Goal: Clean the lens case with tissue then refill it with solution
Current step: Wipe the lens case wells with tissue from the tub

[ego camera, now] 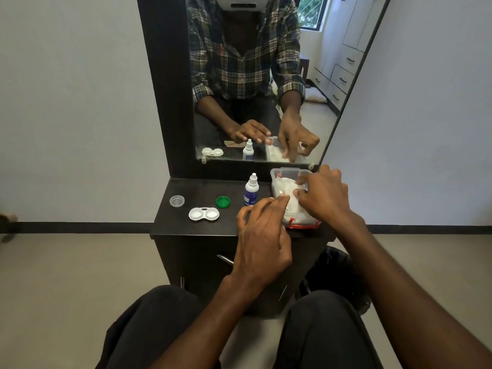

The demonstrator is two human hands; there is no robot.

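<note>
A white twin-well lens case (204, 214) lies uncapped on the dark shelf (186, 227), with its green cap (223, 201) and clear cap (177, 201) lying apart behind it. The solution bottle (251, 190) stands upright to the right of the caps. At the shelf's right end sits a clear plastic box (282, 172) with red clips, full of white tissue (288, 186). My right hand (323, 194) reaches into the box and pinches tissue. My left hand (262, 235) rests at the box's left wall, fingertips touching the tissue.
A mirror (266, 75) in a black frame rises straight behind the shelf and reflects the hands and objects. A cabinet with a metal handle (225, 259) sits under the shelf. My knees are close in front. White walls flank both sides.
</note>
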